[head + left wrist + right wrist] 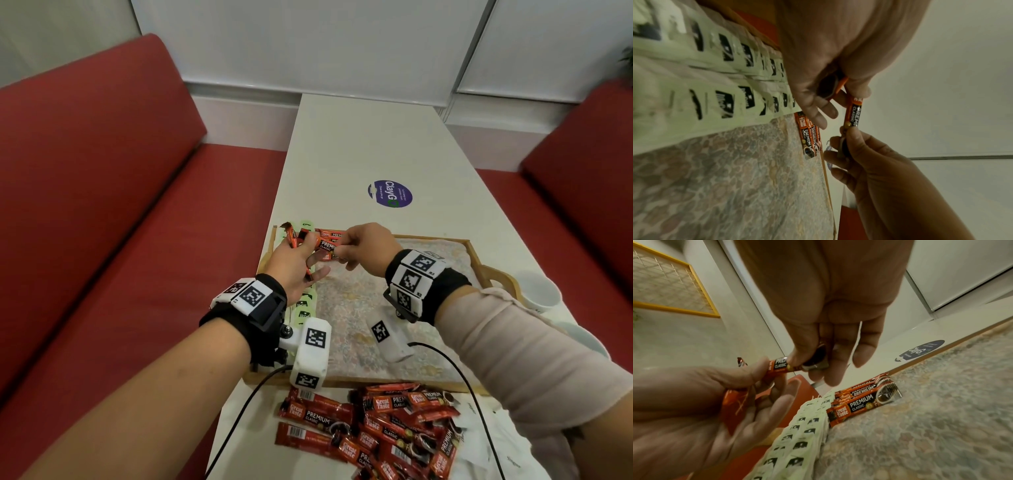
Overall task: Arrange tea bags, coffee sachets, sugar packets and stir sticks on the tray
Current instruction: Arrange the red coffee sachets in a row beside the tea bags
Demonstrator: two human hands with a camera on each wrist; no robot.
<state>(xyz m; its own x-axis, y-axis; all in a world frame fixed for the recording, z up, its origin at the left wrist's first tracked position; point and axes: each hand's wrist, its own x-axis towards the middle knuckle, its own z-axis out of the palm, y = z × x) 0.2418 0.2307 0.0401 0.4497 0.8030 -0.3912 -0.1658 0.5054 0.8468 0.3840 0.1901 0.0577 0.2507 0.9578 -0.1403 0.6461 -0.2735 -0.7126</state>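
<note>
Both hands hover over the far left corner of the tray (pixel 478 254), sharing one sachet (pixel 325 244), a slim glossy orange-red stick printed "PREMIUM CLASSIC". The right hand (pixel 364 248) pinches its coffee-cup end between thumb and fingertips (pixel 797 360), so that grip is clamped on the sachet; the other fingers hang loosely beneath. The left hand (pixel 294 265) takes the opposite end between thumb and forefinger and also has a few more sachets (pixel 294 238) tucked across its palm, its lower fingers spread straight. The sachet thus spans the gap between the two grips, roughly level, above the tray and clear of it. Directly below the grips, several matching sachets (pixel 865 400) lie flat, side by side, on the tray's mottled floral liner (pixel 346 308), touching one another. Beside them, under the left hand, run two overlapping rows of pale green paper tea bags (pixel 719 78) with black labels, along the tray's left wooden rim. Nearer the person than either grip, a loose pile of the same sachets (pixel 376 431) sprawls on the white bench (pixel 359 144), just outside the tray's near rim.
</note>
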